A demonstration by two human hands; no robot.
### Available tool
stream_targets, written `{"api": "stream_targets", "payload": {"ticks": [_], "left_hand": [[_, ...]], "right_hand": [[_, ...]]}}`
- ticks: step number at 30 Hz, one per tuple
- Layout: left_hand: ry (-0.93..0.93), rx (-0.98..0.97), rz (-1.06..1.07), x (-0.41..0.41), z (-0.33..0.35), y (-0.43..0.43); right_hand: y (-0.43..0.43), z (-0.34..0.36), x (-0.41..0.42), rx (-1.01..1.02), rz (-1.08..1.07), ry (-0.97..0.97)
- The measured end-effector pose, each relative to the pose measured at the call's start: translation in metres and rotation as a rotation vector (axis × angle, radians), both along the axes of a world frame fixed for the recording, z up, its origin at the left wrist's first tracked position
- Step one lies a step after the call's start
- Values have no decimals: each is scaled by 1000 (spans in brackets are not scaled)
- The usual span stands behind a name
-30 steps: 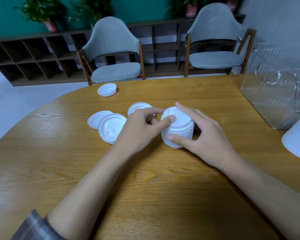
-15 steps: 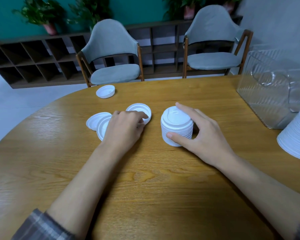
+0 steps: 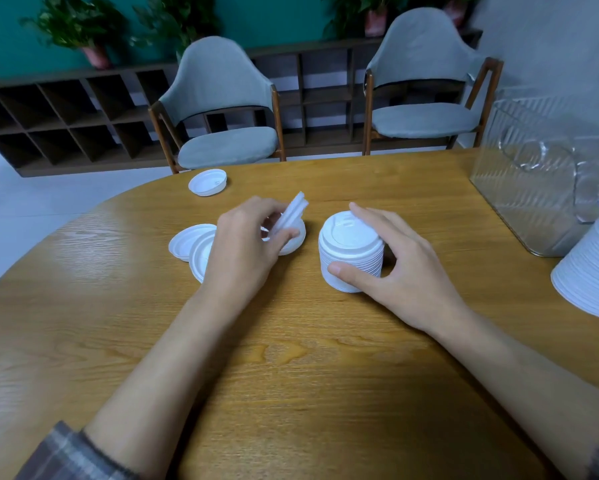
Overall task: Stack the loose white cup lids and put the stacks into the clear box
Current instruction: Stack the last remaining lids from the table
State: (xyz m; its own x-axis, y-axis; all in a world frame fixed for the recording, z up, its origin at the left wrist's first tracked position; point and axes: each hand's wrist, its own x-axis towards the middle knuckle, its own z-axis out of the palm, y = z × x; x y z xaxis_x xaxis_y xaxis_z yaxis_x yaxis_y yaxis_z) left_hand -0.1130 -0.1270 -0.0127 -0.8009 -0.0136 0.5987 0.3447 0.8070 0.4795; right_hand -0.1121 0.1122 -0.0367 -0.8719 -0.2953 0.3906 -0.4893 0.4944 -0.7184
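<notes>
A short stack of white lids (image 3: 351,252) stands on the table's middle, and my right hand (image 3: 395,261) holds it, thumb at its base and forefinger on its top. My left hand (image 3: 246,244) pinches a white lid (image 3: 292,211) and has tipped it up on edge above another lid (image 3: 296,237) lying flat. Two more loose lids (image 3: 183,239) lie partly under that hand at its left. One lid (image 3: 208,181) sits apart near the far edge. The clear box (image 3: 533,188) stands at the right.
A tall slanted stack of white lids (image 3: 592,271) rests at the right edge, just in front of the box. Two grey chairs (image 3: 221,109) stand behind the wooden table (image 3: 291,375), with dark shelving and potted plants beyond.
My left hand left the stack's top, went left to the loose lids and has lifted one up on edge. My right hand stays on the stack.
</notes>
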Motion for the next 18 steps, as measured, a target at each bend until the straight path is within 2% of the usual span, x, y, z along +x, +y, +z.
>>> {"api": "stream_targets", "payload": {"ticks": [5,9,12,15,18], "left_hand": [[14,299,23,6,8,7],[-195,701,-88,9,17,12],[-306,852,-181,15,21,20],[-356,825,-239,17,18,29],[-354,650,-214,17,14,32]], "right_hand": [[-2,0,0,-16,-13,-1],[-2,2,1,4,-14,-23],[-1,3,0,11,-10,-34],[-1,2,0,6,-9,-22],[-2,2,1,4,0,-7]]}}
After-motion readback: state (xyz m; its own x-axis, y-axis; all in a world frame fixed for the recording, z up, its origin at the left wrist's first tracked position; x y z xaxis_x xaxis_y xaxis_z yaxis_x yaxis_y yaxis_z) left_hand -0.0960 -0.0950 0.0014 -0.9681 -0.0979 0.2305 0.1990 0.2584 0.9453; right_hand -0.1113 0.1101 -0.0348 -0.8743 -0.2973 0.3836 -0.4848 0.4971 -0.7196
